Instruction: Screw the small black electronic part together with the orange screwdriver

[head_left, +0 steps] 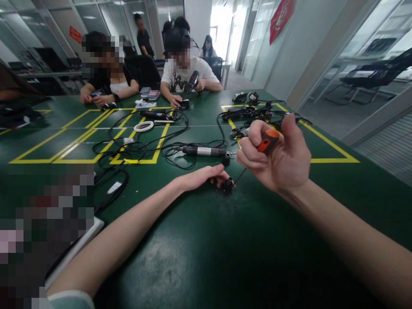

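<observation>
The right hand (280,161) clamps the seemingly light, stiff screwdriver (268,139) by its handle, while the left hand (202,176) pinches the small, rigid black fitting (226,188) at its rim.

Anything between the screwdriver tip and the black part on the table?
Nothing visible. The screwdriver in the right hand slants down to the black part; the left hand touches its left edge, clear of the shaft.

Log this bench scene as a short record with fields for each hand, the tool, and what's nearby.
left hand: lies on the green table, fingertips against a small black round part
right hand: raised, shut around an orange-handled screwdriver, its shaft angled down to the part
nearby: silver-and-black corded tool, black cables, white tape ring
others: person in white shirt, person in black top, seated across the table
</observation>
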`<action>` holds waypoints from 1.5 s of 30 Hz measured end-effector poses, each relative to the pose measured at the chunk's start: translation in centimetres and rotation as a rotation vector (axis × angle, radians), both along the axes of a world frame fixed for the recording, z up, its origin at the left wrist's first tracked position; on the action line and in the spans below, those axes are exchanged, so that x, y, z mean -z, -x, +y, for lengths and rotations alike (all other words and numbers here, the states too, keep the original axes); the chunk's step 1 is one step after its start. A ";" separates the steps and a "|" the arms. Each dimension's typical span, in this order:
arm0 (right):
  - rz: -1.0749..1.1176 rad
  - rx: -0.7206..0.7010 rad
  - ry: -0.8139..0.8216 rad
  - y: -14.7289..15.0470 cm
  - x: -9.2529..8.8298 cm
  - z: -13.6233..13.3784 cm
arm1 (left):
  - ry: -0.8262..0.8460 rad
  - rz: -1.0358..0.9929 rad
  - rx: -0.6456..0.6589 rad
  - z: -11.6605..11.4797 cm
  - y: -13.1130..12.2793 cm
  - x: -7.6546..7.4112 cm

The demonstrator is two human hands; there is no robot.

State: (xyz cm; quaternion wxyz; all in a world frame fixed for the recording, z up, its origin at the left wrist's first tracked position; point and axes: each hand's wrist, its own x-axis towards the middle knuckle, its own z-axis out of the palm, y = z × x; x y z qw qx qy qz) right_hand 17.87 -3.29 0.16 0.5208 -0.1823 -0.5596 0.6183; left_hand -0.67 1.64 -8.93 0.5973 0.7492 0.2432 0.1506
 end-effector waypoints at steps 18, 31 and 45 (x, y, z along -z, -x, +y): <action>0.031 0.035 0.044 0.3 0.0 0.0 | -0.109 -0.060 0.059 0.2 -0.1 0.7; 0.014 0.067 0.039 0.3 0.1 0.0 | -0.042 0.082 -0.038 -0.5 -0.6 0.3; 0.020 0.000 0.040 0.0 0.2 0.0 | -0.071 0.082 -0.028 -0.3 -0.6 1.2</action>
